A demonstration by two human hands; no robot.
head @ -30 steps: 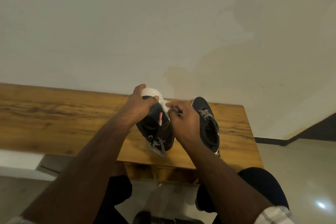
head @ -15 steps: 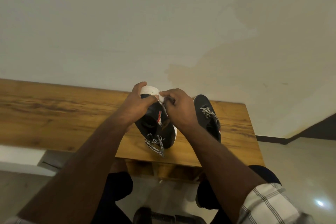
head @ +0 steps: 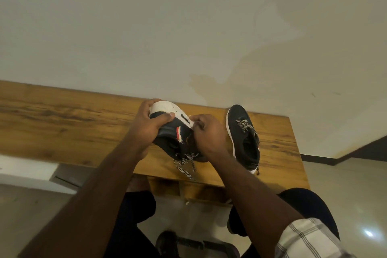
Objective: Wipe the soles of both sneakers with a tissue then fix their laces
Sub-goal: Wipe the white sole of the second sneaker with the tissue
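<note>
From the head camera, the left hand (head: 149, 126) grips a dark sneaker (head: 171, 132) above the tabletop (head: 62, 123), thumb on its upper, fingers (head: 146, 104) curled behind the white sole. The right hand (head: 209, 134) pinches a small tissue (head: 191, 124) against the sole edge just beside that thumb. The shoe looks light and soft-sided with a firm sole; holding the toe seems secure. Its laces (head: 185, 163) dangle below the fingers. The second sneaker (head: 245, 138) stands right of the hands.

Both forearms reach forward; the left hand (head: 149, 126) curls in a grip, thumb across its fingertips, while the right hand (head: 209, 135) pinches just beside that thumb
</note>
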